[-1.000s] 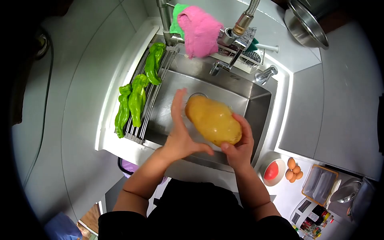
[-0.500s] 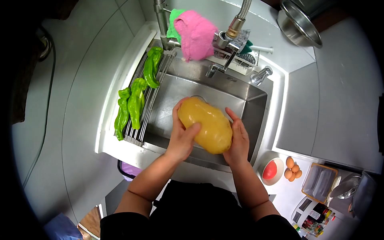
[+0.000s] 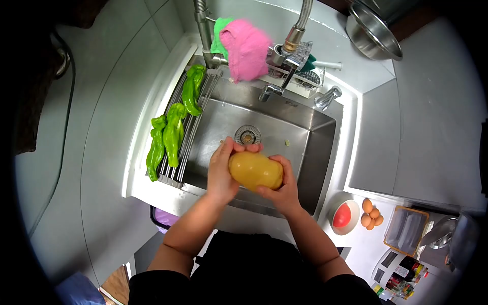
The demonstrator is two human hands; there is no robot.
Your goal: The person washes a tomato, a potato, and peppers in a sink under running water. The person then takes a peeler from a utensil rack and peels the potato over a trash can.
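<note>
Between my two hands, over the near part of the steel sink (image 3: pixel 218 119), is a large, smooth, shiny yellow potato (image 3: pixel 255 170). My left hand (image 3: pixel 221 173) wraps round its left end, with some fingertips showing above it. On the other side, my right hand (image 3: pixel 285 185) grips the right end, thumb along the lower edge and fingers partly hidden behind. Just beyond the potato lies the drain strainer (image 3: pixel 247 135). A small green scrap (image 3: pixel 287 143) rests on the sink floor to the right.
Three green peppers (image 3: pixel 174 133) lie on a roll-up rack (image 3: pixel 190 137) over the sink's left side. The faucet (image 3: pixel 272 91) and a pink cloth (image 3: pixel 246 48) are at the back. To the right stand a bowl with a red item (image 3: pixel 354 223), several eggs (image 3: pixel 372 216) and a steel basin (image 3: pixel 373 33).
The potato has been turned and brought slightly nearer to me, exposing the drain strainer. My left hand has shifted to its end, and my right thumb now lies across its near side.
</note>
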